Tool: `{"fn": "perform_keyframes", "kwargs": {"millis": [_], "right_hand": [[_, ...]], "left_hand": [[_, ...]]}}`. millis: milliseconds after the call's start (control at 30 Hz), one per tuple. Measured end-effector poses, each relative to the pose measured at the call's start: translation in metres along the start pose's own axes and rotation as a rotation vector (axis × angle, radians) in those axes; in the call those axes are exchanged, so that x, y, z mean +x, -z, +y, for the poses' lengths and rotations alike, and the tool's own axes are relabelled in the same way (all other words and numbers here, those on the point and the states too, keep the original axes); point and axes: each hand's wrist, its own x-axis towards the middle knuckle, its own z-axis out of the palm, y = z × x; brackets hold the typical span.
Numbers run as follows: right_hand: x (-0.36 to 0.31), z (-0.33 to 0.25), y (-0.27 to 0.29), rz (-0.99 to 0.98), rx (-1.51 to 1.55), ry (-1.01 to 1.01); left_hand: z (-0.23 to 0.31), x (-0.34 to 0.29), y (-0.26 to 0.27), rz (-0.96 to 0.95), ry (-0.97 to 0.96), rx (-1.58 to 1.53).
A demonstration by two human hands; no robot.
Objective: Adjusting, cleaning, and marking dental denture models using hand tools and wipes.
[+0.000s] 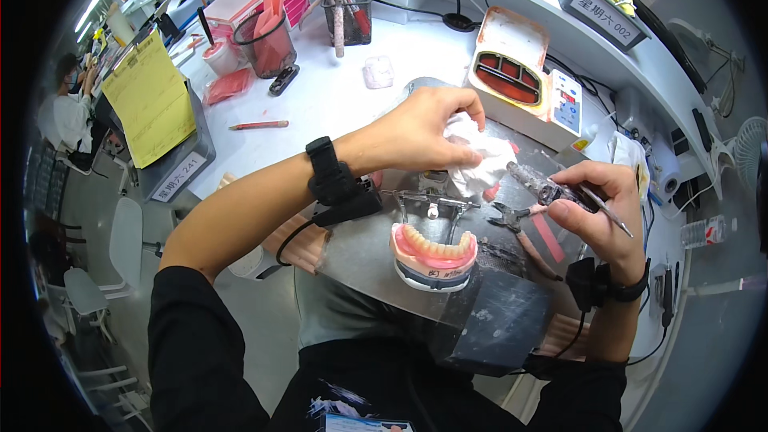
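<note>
My left hand pinches a crumpled white tissue above the metal work surface. Opposite it, my right hand grips a wax-smeared metal tool, its near end close to the tissue; whether they touch I cannot tell. A thin metal instrument also sticks out from the right hand's fingers. Below the hands, a dental model with a row of teeth on a pink base stands at an articulator. Pliers and a pink wax strip lie below my right hand.
A wax heater with its lid up stands at the back right. Mesh cups hold pink sheets and tools. A pencil lies left. Grey trays flank the desk; a bottle is far right. Another person sits far left.
</note>
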Motion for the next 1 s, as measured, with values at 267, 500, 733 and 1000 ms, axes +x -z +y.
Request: {"fn": "perform_keyframes", "kwargs": {"millis": [267,500,733,1000], "right_hand": [[0.002,0.0,0.002,-0.013,-0.043,0.033],[0.014,-0.015,-0.007,-0.018,-0.03,0.042],[0.057,-0.033,-0.033,-0.238,-0.13,0.24],[0.054,-0.038,-0.044,-0.279,-0.104,0.079]], "left_hand": [[-0.017,0.002,-0.002,0.118,-0.012,-0.126],[-0.015,0.003,0.025,0.588,-0.042,0.078],[0.002,-0.057,0.101,0.923,-0.005,-0.313],[-0.003,-0.095,0.103,0.913,-0.001,-0.262]]}}
